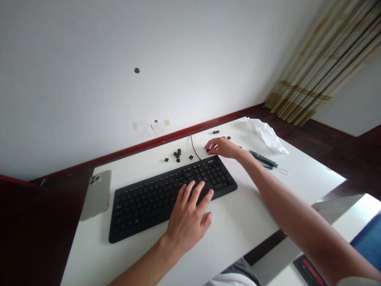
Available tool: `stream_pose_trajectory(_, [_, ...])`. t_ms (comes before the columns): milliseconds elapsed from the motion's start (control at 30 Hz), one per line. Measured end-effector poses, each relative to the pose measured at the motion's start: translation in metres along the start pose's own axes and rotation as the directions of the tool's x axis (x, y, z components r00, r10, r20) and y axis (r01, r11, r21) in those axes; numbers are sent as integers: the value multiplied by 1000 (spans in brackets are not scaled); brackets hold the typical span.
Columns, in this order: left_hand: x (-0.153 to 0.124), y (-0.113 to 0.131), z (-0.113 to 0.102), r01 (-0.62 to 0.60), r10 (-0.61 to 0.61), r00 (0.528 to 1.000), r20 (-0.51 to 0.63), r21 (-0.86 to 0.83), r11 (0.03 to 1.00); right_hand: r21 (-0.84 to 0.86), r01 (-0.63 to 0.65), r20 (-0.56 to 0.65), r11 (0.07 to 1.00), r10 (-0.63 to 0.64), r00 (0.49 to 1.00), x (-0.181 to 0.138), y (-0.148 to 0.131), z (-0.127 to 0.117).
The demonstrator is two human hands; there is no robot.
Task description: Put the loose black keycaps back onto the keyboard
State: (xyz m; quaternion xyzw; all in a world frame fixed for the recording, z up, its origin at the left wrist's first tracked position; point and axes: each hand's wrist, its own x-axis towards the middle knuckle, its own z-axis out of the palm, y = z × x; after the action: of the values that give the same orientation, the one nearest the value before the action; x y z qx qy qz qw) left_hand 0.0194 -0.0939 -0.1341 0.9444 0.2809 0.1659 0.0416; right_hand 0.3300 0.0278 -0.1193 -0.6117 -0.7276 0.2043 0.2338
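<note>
A black keyboard (143, 206) lies at a slant on the white table. My left hand (189, 218) rests over its right-hand part, fingers spread and the palm near the front edge. Beyond the keyboard's back right corner, my right hand (222, 147) is low over the tabletop, its thumb and fingertips closed around a small black keycap (208, 150). Loose keycaps (177, 155) are scattered behind the keyboard, with a single keycap (191, 157) nearer the cable (195, 147). Two more keycaps (216, 132) sit farther back, and another keycap (229, 138) is just past my right hand.
A phone (98, 194) lies face down at the table's left edge. Right of my right forearm are a dark pen-like tool (263, 159) and a thin wire tool (281, 171). White crumpled cloth or plastic (268, 137) covers the back right corner. A wall stands behind the table.
</note>
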Motion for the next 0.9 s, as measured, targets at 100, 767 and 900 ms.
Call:
stream_pose_trajectory(100, [3,-2,0,21,-21,1000,4,14,1000,-28,-12,-42,1000,11,999,1,-3,4])
stream_pose_trajectory(767, [-3,-5,5,12,-12,1000,-1,-14,1000,165,-26,-70,986,38,997,-71,-59,0])
stream_pose_trajectory(900, [-3,-4,5,18,-18,1000,-11,-15,1000,157,-45,-39,987,52,998,-74,-57,3])
